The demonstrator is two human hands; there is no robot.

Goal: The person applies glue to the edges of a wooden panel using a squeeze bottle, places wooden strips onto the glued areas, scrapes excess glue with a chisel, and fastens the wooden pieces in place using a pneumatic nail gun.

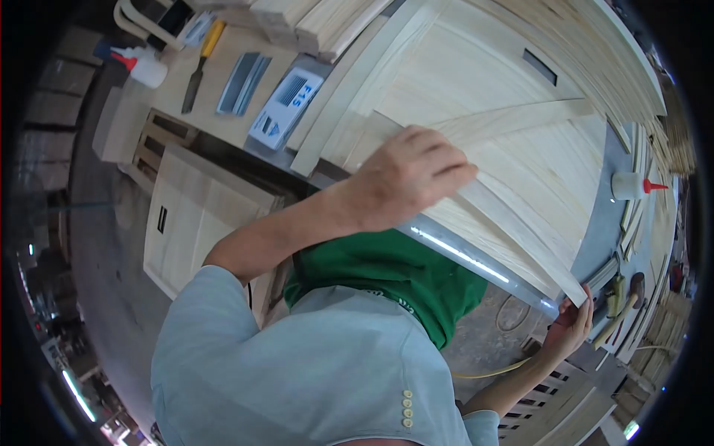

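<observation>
Strip: extends obliquely from under your left hand to your right hand, above the near side of the panel. Step in hand, as judged from the pose: positioning the strip against the panel. The next move probably calls for you to hold the right end steady, bring the strip into line with the panel's near edge, then press it evenly along its length. Caution: an unsupported middle may bow.

Right hand: you pinch the strip's end between thumb and fingers, at the near corner of the panel. Left hand: your fingers are curled narrow over the strip; their tips and any contact are hidden, so you cannot tell whether they grip it or merely rest there. Contact between strip and panel along the full length also cannot be confirmed.

Your apron lies on the near side of your left hand. Beyond the strip, a brace slants across the panel, with a slot farther out. A bottle with a red tip lies on the bench beyond your right hand. A box and a yellow-handled tool lie beyond your left hand, off to its left.
</observation>
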